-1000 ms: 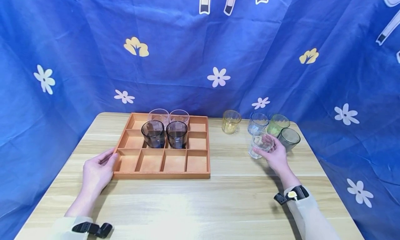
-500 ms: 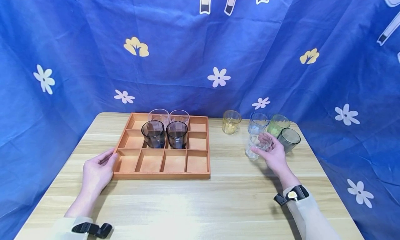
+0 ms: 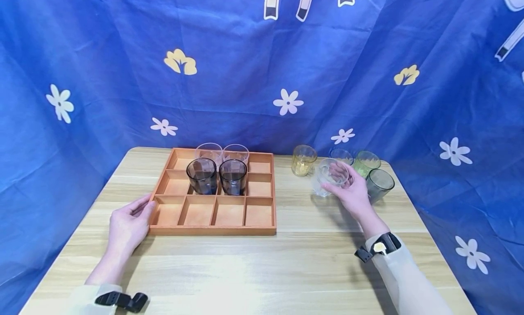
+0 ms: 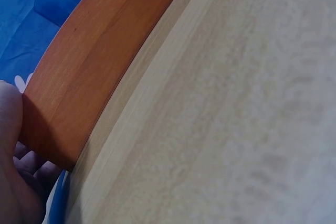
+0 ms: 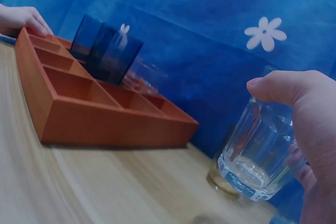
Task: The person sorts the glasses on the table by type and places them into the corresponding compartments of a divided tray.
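My right hand (image 3: pixel 353 191) grips a clear glass (image 3: pixel 327 180) near its rim, thumb on one side and fingers on the other. In the right wrist view the glass (image 5: pixel 257 150) is tilted, its thick base above the table. At the left, my left hand (image 3: pixel 128 219) holds the front left corner of an orange-brown wooden compartment tray (image 3: pixel 213 231); the left wrist view has its thumb and fingers around the corner of the tray wall (image 4: pixel 100 51). Two dark glasses (image 3: pixel 201 176) stand in the tray's middle row, with two clear pinkish glasses (image 3: pixel 210 151) behind them.
Right of the tray stands a yellow glass (image 3: pixel 303 162). A blue glass (image 3: pixel 343 155), partly hidden, a green glass (image 3: pixel 367 162) and a grey-green glass (image 3: pixel 378 185) stand near the table's (image 3: pixel 286 269) right edge. Blue floral cloth (image 3: pixel 229 78) hangs behind and at both sides.
My right hand has lifted the clear glass and carried it left and toward the back, away from the grey-green glass. The left hand and the tray have stayed put.
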Motion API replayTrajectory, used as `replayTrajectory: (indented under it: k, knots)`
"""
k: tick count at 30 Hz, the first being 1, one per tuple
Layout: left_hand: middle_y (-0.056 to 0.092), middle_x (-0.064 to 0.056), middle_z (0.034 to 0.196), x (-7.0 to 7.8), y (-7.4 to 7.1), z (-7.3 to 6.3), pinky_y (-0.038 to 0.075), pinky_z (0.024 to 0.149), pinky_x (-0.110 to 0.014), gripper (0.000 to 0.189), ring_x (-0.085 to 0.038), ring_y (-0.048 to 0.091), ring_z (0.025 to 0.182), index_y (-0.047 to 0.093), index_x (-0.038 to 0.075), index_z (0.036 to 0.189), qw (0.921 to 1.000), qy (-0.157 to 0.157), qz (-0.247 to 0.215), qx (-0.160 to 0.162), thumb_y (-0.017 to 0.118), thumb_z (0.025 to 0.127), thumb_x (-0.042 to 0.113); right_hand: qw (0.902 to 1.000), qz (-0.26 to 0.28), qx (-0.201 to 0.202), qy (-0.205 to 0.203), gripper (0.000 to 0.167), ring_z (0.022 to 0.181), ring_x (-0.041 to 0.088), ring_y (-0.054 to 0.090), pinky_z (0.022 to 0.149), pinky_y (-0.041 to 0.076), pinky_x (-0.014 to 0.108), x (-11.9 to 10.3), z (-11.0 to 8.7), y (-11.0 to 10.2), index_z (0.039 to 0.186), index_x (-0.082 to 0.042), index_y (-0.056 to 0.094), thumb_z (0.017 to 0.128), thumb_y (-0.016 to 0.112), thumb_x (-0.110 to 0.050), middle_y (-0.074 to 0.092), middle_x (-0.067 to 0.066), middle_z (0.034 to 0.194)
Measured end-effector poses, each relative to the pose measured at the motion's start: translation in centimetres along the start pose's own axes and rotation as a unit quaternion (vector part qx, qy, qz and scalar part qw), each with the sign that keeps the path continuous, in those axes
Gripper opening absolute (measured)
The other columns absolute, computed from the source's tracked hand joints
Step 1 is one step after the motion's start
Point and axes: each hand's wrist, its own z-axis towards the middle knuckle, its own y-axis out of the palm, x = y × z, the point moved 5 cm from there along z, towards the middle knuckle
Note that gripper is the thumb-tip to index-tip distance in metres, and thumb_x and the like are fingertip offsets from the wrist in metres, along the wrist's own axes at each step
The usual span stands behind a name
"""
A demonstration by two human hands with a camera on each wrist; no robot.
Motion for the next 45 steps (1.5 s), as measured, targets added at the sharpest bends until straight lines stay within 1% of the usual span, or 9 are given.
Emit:
replayTrajectory:
  k: [4,14,19,24,31,35,41,45]
  knots:
    - [0.068,-0.023,0.128,0.0,0.0,0.0,0.049,0.078,-0.003,0.043,0.017,0.060,0.095,0.070,-0.002,0.135,1.0000,-0.002,-0.004,-0.001,0.069,0.105,0.028,1.0000,-0.001,-0.007,-0.004,0.083,0.135,0.041,0.054,0.113,0.046,0.033,-0.7,0.8,1.1,0.153,0.006,0.044,0.081,0.083,0.016,0.057,0.026,0.148]
    - [0.069,-0.025,0.126,0.1,0.0,0.0,0.049,0.079,-0.004,0.041,0.018,0.059,0.093,0.070,-0.003,0.135,0.9999,0.005,-0.012,0.000,0.069,0.105,0.025,0.9995,-0.005,-0.031,-0.010,0.084,0.134,0.037,0.057,0.114,0.046,0.040,-2.1,3.0,4.1,0.154,0.004,0.046,0.081,0.087,0.008,0.060,0.022,0.147]
    - [0.069,-0.024,0.126,0.0,-0.1,-0.1,0.049,0.078,-0.004,0.042,0.016,0.060,0.094,0.070,-0.003,0.135,0.9999,0.003,-0.009,-0.001,0.068,0.105,0.026,0.9988,0.009,-0.044,-0.021,0.081,0.133,0.040,0.056,0.115,0.045,0.045,-2.6,4.2,6.0,0.152,0.007,0.046,0.081,0.085,0.013,0.059,0.025,0.145]
    - [0.068,-0.023,0.128,0.0,-0.1,-0.2,0.049,0.079,-0.004,0.042,0.014,0.061,0.097,0.069,-0.002,0.136,1.0000,-0.004,-0.006,-0.003,0.068,0.105,0.027,0.9980,0.022,-0.056,-0.016,0.082,0.134,0.039,0.055,0.115,0.045,0.046,-3.0,5.1,8.0,0.153,0.007,0.044,0.082,0.085,0.012,0.058,0.026,0.145]
    - [0.068,-0.023,0.129,0.0,0.0,-0.2,0.049,0.079,-0.004,0.043,0.013,0.062,0.098,0.069,-0.001,0.136,0.9999,-0.007,-0.006,-0.006,0.069,0.105,0.029,0.9975,0.023,-0.065,-0.016,0.082,0.135,0.040,0.056,0.115,0.045,0.048,-3.0,6.6,10.6,0.153,0.007,0.045,0.082,0.087,0.008,0.058,0.027,0.146]
    - [0.068,-0.022,0.129,0.1,-0.1,-0.2,0.049,0.080,-0.004,0.043,0.013,0.062,0.099,0.069,-0.001,0.136,0.9999,-0.008,-0.010,-0.004,0.069,0.105,0.028,0.9971,0.034,-0.065,-0.022,0.081,0.134,0.040,0.056,0.115,0.044,0.048,-2.9,7.3,12.1,0.151,0.010,0.045,0.081,0.087,0.011,0.057,0.031,0.145]
    - [0.069,-0.022,0.128,0.2,-0.1,-0.2,0.049,0.080,-0.004,0.042,0.014,0.061,0.098,0.070,-0.002,0.135,0.9999,-0.006,-0.012,0.001,0.069,0.105,0.027,0.9974,0.035,-0.061,-0.019,0.081,0.131,0.037,0.058,0.114,0.045,0.047,-2.3,7.9,14.1,0.150,0.008,0.047,0.080,0.088,0.010,0.061,0.024,0.142]
    - [0.069,-0.023,0.127,0.1,-0.1,-0.1,0.049,0.079,-0.004,0.040,0.016,0.060,0.096,0.070,-0.002,0.134,0.9998,0.005,-0.018,0.002,0.070,0.105,0.025,0.9973,0.038,-0.061,-0.017,0.083,0.131,0.039,0.058,0.114,0.045,0.046,-1.6,8.4,15.1,0.150,0.008,0.047,0.079,0.089,0.010,0.061,0.024,0.142]
